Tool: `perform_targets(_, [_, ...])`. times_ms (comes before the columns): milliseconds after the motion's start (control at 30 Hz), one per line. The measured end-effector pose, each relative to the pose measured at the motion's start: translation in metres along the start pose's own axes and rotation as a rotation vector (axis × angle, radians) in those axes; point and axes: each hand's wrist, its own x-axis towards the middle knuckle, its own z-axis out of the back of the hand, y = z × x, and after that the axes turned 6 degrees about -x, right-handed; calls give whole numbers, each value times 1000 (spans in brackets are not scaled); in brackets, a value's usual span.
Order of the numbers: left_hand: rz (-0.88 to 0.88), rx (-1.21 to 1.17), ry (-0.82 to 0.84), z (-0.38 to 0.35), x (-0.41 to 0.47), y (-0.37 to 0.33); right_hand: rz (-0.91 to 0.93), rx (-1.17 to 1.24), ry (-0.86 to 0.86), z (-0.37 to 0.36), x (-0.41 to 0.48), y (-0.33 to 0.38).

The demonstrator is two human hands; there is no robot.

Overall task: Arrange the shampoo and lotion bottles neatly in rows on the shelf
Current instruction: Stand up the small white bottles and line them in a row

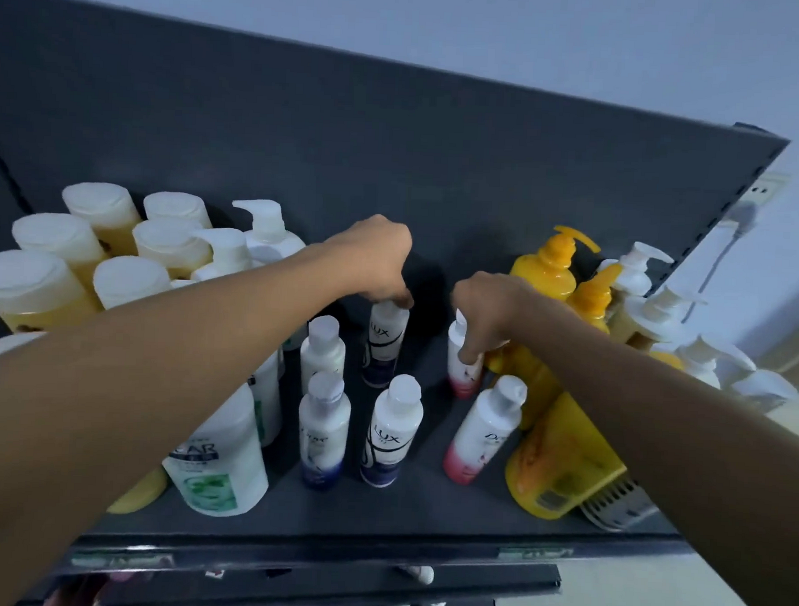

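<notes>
The left hand [375, 260] is closed over the cap of a rear Lux bottle [384, 343], and the right hand [484, 313] grips a pink bottle [463, 363] by its neck, likely to line both up behind the front row. Nearer the person than the hands stand a Dove bottle [323, 430], a second Lux [389, 433] and a leaning pink Dove [481, 432]. Left of the left hand sit big white bottles [219, 450]; right of the right hand, yellow pump bottles [546, 263] crowd close. Bare shelf [379, 512] lies open beyond the hands and along the front edge.
</notes>
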Motion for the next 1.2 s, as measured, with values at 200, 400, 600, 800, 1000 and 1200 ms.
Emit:
perform_targets(200, [-8,-1,80,-5,-20,-21,-43,157,60,-6,-25,-2])
perform_targets(400, [-12,-10,17,-13,-30,-23,-56,296,84,-11,-39,-2])
perform_targets(600, [-49,73,-61,-7,-46,-20,-59,352,-50,1,-44,-2])
perform_targets(800, [-120,145,-198,11,-87,-11,-47,285,-310,35,-59,13])
perform_targets(1000, [-83,149,-306,30,-132,0,20,285,-367,58,-90,23])
perform_targets(1200, [-28,94,-349,27,-169,0,79,370,-429,59,-120,32])
